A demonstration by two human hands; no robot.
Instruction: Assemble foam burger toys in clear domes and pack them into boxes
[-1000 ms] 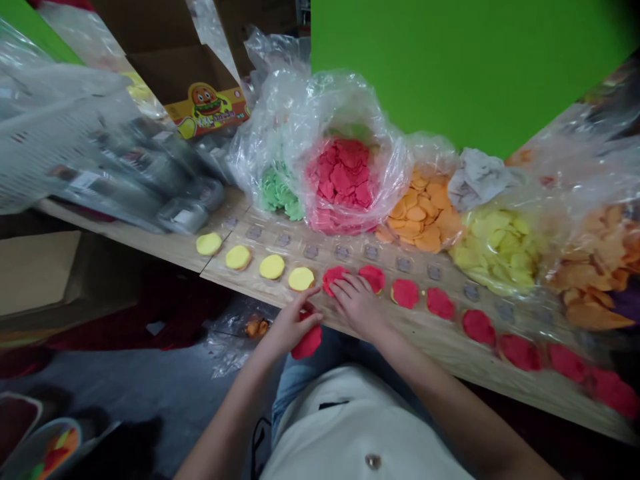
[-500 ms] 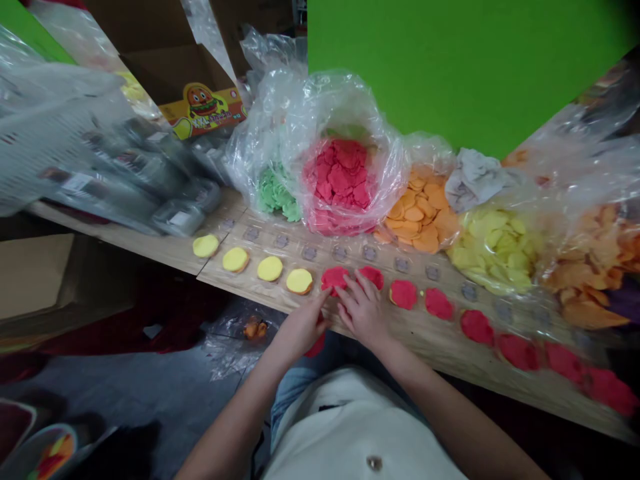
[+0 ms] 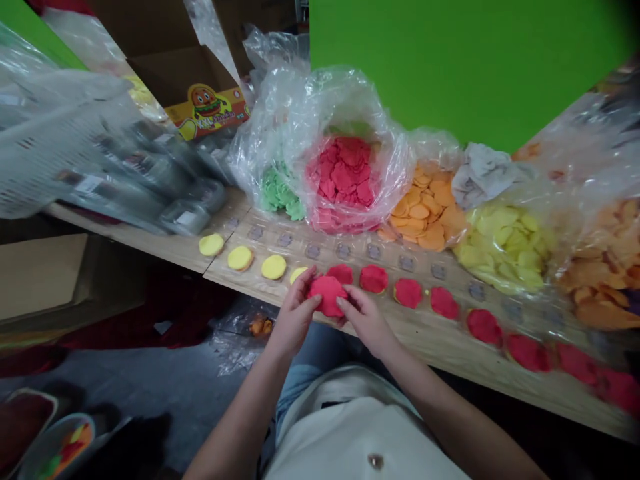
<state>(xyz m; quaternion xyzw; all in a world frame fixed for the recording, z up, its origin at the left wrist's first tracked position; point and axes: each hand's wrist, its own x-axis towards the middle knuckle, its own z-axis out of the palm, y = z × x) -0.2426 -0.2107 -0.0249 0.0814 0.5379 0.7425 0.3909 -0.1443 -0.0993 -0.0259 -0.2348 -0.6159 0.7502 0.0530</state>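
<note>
Between my left hand (image 3: 295, 312) and my right hand (image 3: 364, 318) I hold a flat red clay disc (image 3: 327, 295) by its edges, just above the front of a wooden board (image 3: 440, 333). Along the board runs a row of discs. Yellow ones like (image 3: 274, 267) lie to the left, and one yellow disc (image 3: 299, 273) sits partly behind my left fingers. Red ones like (image 3: 373, 279) lie to the right, and the nearest red disc (image 3: 341, 273) is just beyond the held one.
Clear plastic bags of green (image 3: 280, 193), red (image 3: 343, 173), orange (image 3: 420, 210) and yellow (image 3: 505, 250) clay pieces stand behind the row. Small square metal fittings dot the board. A burger-printed cardboard box (image 3: 205, 110) and plastic-wrapped packs (image 3: 125, 160) lie back left.
The red disc that was low under my left hand is now raised between both hands, above the board's front edge. My hands have moved closer together around it.
</note>
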